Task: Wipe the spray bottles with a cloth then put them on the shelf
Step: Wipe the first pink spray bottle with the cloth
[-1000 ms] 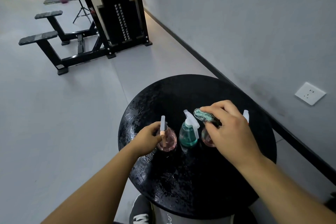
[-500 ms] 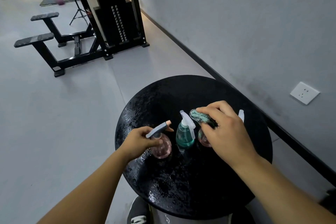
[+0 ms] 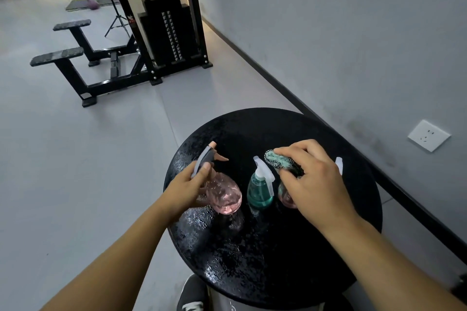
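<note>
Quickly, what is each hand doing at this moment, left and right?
Left hand: grips the pink spray bottle, tilted.
Right hand: holds the cloth above the other pink bottle.

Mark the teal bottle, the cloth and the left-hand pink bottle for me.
teal bottle (image 3: 259, 192), head view, on its body.
cloth (image 3: 275, 159), head view, on its teal fold.
pink bottle (image 3: 223, 194), head view, on its round body.

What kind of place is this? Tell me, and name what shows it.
Most likely a gym. A cable machine with a weight stack stands by the wall, a black padded bench frame sits on the grey floor, and a purple kettlebell rests on a mat farther back.
</note>
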Tool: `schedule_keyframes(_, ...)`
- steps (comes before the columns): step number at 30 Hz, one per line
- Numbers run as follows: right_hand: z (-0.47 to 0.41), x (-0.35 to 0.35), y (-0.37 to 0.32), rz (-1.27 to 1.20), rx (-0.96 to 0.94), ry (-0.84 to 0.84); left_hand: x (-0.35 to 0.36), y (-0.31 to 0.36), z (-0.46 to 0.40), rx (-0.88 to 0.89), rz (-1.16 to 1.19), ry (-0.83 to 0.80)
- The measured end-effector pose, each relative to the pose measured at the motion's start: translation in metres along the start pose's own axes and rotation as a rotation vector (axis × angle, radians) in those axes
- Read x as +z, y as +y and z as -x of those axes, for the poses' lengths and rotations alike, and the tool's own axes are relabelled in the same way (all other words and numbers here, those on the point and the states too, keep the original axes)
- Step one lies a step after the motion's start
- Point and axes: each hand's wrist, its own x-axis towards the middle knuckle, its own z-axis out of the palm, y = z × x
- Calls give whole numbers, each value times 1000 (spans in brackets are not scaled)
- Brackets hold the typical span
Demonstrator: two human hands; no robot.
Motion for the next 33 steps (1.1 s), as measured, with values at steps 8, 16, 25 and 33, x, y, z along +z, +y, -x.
schedule_keyframes(8,-12,2,-2,-130,-5,89,-3,70,25,54,430,59)
schedule_keyframes(16,-25,13,-14,-258,-45,197,6,89,36,83,458,14)
schedule_keyframes(25,-26,41,-34,-166,-78,-61,19,84,28,103,378,-14)
schedule_keyframes(33,-30,45,-30,-219,-29,-44,17,82,29,130,326,-20)
